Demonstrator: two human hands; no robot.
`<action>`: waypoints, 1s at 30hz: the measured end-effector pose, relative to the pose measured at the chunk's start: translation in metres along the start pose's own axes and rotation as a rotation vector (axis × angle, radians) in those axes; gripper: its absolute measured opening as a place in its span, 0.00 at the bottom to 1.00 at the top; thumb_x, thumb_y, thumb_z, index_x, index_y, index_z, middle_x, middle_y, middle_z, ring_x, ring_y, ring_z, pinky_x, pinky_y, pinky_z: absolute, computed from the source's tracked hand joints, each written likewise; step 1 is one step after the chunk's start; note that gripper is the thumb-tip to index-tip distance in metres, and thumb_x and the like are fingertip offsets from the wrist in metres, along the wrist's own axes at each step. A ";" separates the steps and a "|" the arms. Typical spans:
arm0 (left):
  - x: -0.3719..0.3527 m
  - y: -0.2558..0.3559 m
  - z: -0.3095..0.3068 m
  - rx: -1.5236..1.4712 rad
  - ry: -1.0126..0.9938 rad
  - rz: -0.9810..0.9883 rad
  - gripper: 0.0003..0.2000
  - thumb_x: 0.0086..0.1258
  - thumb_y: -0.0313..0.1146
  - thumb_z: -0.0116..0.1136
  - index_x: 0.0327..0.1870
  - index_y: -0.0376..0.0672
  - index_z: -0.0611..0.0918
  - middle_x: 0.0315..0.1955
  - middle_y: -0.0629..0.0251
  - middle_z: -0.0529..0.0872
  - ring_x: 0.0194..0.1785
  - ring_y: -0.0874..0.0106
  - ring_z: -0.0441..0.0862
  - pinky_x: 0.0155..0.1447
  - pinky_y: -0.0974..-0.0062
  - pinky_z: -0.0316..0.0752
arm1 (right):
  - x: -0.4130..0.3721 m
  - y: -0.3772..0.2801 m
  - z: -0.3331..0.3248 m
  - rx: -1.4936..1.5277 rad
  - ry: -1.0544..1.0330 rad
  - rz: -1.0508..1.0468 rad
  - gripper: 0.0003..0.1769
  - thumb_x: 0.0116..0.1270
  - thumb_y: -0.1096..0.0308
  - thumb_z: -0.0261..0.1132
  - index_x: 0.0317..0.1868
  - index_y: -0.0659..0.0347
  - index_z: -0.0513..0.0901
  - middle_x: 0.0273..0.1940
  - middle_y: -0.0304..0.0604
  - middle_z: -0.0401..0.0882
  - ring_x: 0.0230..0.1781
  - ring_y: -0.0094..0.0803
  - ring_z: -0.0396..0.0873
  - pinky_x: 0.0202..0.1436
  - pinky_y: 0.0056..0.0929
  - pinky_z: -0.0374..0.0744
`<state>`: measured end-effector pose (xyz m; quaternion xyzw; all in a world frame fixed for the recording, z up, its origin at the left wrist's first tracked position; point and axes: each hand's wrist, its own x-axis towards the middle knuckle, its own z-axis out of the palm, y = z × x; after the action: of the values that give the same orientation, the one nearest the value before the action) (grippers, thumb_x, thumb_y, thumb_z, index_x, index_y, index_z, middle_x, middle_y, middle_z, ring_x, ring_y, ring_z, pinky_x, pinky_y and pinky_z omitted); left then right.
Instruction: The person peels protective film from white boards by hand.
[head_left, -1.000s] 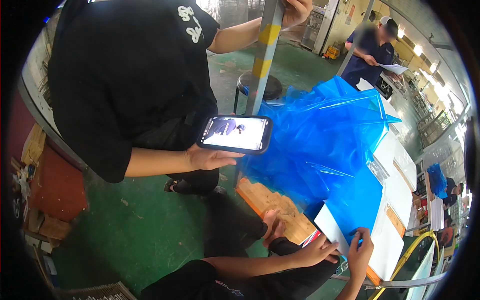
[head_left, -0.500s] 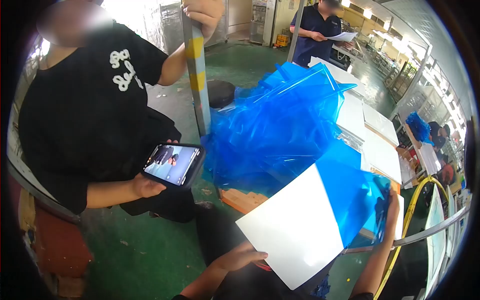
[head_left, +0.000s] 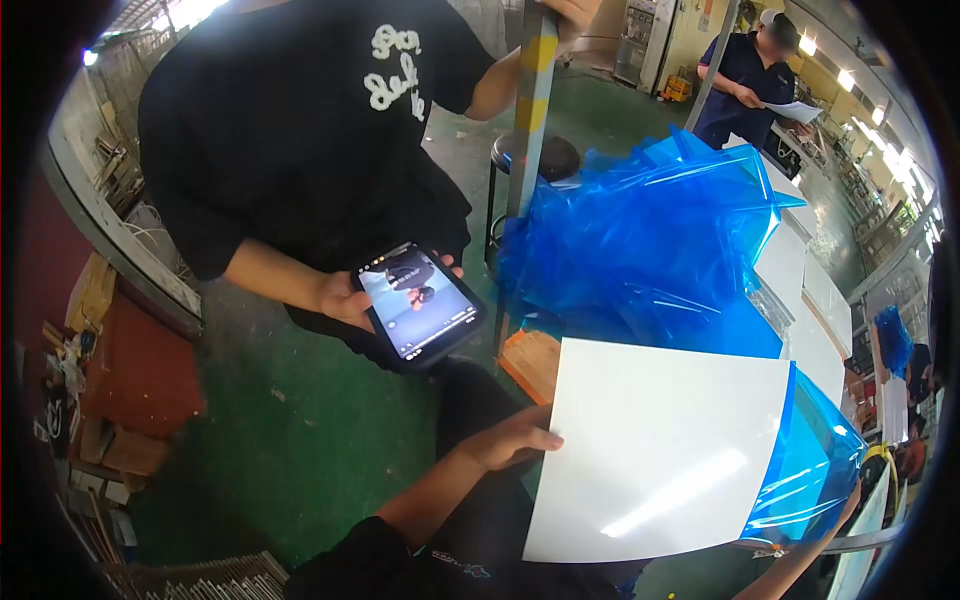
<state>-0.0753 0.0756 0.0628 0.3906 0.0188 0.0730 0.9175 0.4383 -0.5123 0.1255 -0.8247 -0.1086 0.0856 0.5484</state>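
Observation:
My left hand is closed on the left edge of a glossy white sheet, thumb on top. Blue transparent film meets the sheet only along its right edge and stretches off to the right in creases. At the film's far end is my right hand, gripping it; its fingers are largely hidden by the film and the dark image border. A large crumpled heap of blue film lies just beyond the sheet.
Across from me, a person in black holds a phone and a metal post. Stacked white panels lie right of the heap. Further back, another person holds papers. An orange-brown board sits below the heap.
The blue film has come away toward the right, baring more of the white sheet. The sheet has turned to lie more level. My view has swung left, shifting the surroundings rightward.

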 end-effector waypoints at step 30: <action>-0.058 -0.035 -0.077 -0.394 0.354 0.394 0.28 0.75 0.48 0.43 0.66 0.34 0.73 0.55 0.55 0.82 0.56 0.64 0.81 0.58 0.67 0.75 | 0.021 -0.465 0.474 -1.130 -0.182 -1.383 0.16 0.77 0.60 0.48 0.61 0.48 0.70 0.37 0.54 0.83 0.39 0.55 0.83 0.42 0.51 0.79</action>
<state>-0.1356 0.0980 -0.0174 0.1829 0.0875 0.3179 0.9262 0.2955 0.0877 0.3725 -0.7119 -0.6500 -0.2651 -0.0207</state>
